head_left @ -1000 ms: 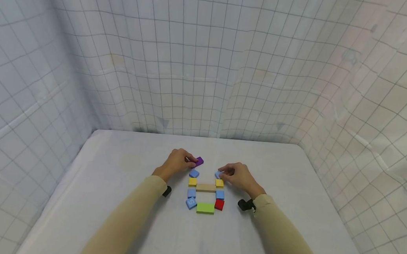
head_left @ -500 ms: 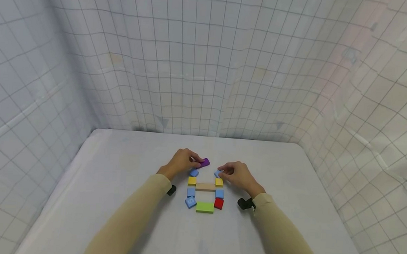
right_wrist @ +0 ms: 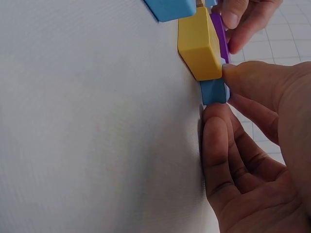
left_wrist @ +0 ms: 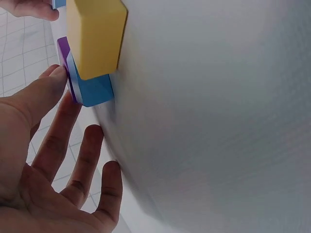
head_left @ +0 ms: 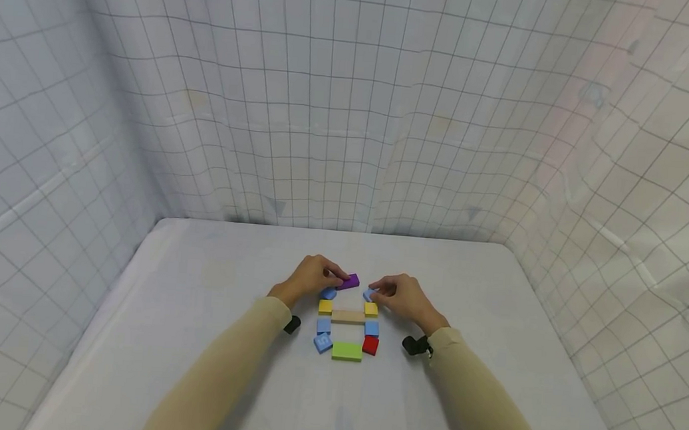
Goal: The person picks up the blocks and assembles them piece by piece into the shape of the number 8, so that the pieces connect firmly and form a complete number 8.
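Observation:
My left hand (head_left: 313, 276) pinches the left end of a purple block (head_left: 349, 282) between thumb and index finger, just behind the left rear blue block (head_left: 328, 294). In the left wrist view, the purple block (left_wrist: 64, 53) shows behind that blue block (left_wrist: 95, 90) and a yellow block (left_wrist: 97, 36); the other fingers spread loosely. My right hand (head_left: 401, 295) holds the right rear blue block (head_left: 369, 295) by thumb and fingers. The right wrist view shows this blue block (right_wrist: 213, 92) against the thumb, behind a yellow block (right_wrist: 199, 46).
Toward me, yellow blocks (head_left: 325, 307) flank a natural wooden bar (head_left: 348, 317). Below them lie blue blocks (head_left: 371, 329), a tilted blue block with a marking (head_left: 323, 343), a red block (head_left: 370, 345) and a light green block (head_left: 347, 352). Grid-patterned curtains (head_left: 352, 109) surround the white table (head_left: 220, 366).
My left hand has moved right with the purple block, which has come closer to the right rear blue block and turned to lie more nearly crosswise. The right hand has stayed put.

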`<state>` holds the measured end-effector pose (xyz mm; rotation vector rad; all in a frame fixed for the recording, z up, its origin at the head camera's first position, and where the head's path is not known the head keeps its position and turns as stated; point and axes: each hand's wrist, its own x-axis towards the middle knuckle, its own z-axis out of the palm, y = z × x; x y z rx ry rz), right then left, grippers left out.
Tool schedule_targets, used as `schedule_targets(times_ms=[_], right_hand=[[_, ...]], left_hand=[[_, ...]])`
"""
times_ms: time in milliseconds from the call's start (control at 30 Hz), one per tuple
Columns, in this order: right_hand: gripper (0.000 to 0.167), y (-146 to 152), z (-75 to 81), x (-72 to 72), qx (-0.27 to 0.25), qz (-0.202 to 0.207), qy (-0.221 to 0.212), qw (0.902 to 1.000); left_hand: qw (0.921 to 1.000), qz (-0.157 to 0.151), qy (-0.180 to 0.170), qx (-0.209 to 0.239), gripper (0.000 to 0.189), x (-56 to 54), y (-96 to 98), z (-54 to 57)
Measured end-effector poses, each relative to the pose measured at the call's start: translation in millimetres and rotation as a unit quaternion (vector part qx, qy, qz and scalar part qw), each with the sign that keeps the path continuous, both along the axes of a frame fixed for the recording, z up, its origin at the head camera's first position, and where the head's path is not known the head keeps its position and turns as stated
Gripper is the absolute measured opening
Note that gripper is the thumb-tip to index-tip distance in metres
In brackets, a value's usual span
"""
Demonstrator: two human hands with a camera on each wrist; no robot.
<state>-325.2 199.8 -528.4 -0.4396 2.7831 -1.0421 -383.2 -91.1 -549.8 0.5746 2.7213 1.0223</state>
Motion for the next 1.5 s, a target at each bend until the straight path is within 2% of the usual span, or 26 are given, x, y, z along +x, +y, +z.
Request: schedule_targets(times_ms=[67, 133, 200, 233, 267, 367, 500, 667, 800, 1000, 1233, 1333, 1400, 1500], right_hand=[[0.024, 0.1, -0.6, 0.2, 0.001, 0.0, -0.002, 1.0], [0.024, 0.1, -0.5, 0.6, 0.001, -0.003, -0.005, 1.0], [0.024, 0.1, 0.3, 1.0, 0.0, -0.006, -0.009, 0.9999], [0.024, 0.0, 1.0, 1.2, -0.001, -0.007, -0.011, 0.9999], [0.024, -0.1, 1.5, 1.3, -0.002, -0.008, -0.011, 0.9999], [0.023, -0.7, 2.7, 1.4, -0.003, -0.009, -0.01, 0.9999], [0.024, -1.1, 2.6, 1.4, -0.002, -0.01, -0.012, 0.9999], [0.024, -0.3, 1.6, 1.5, -0.003, -0.005, -0.011, 0.9999], [0.024, 0.0, 0.4, 1.5, 0.0, -0.002, -0.008, 1.0], [0.024, -0.2, 1.1, 1.4, -0.001, -0.004, -0.006, 1.0], [0.024, -0.5, 2.6, 3.0, -0.005, -0.003, -0.005, 1.0], [0.024, -0.6, 3.0, 3.4, -0.006, -0.004, -0.004, 1.0], [0.024, -0.6, 2.0, 3.5, -0.006, -0.002, -0.002, 1.0], [0.024, -0.6, 1.1, 3.6, -0.005, -0.001, -0.001, 1.0]], left_hand=[[1.0, -0.001, -0.006, 0.004, 0.021, 1.9, 1.0, 1.4], [0.9997, 0.003, -0.025, 0.007, 0.022, 10.9, 4.3, 15.8], [0.9995, 0.007, -0.03, 0.009, 0.023, 13.2, 5.8, 18.8], [0.9992, 0.011, -0.039, 0.008, 0.024, 16.4, 7.2, 24.3], [0.9993, 0.01, -0.037, 0.006, 0.025, 15.9, 7.8, 23.9], [0.9995, 0.011, -0.03, 0.003, 0.026, 8.5, 7.7, 12.0], [0.9992, 0.018, -0.036, -0.001, 0.026, 8.2, 8.2, 9.5], [0.9982, 0.023, -0.055, -0.005, 0.025, 28.4, 12.0, 37.3], [0.9978, 0.027, -0.061, -0.006, 0.026, 36.4, 13.7, 44.8], [0.9978, 0.028, -0.06, -0.007, 0.024, 34.6, 13.2, 41.8], [0.9972, 0.03, -0.069, -0.002, 0.024, 37.7, 13.8, 45.7], [0.997, 0.028, -0.073, 0.0, 0.024, 35.5, 13.3, 42.9], [0.998, 0.021, -0.059, -0.008, 0.024, 28.4, 11.1, 31.4], [0.9984, 0.016, -0.052, -0.015, 0.024, 26.9, 11.0, 29.4]])
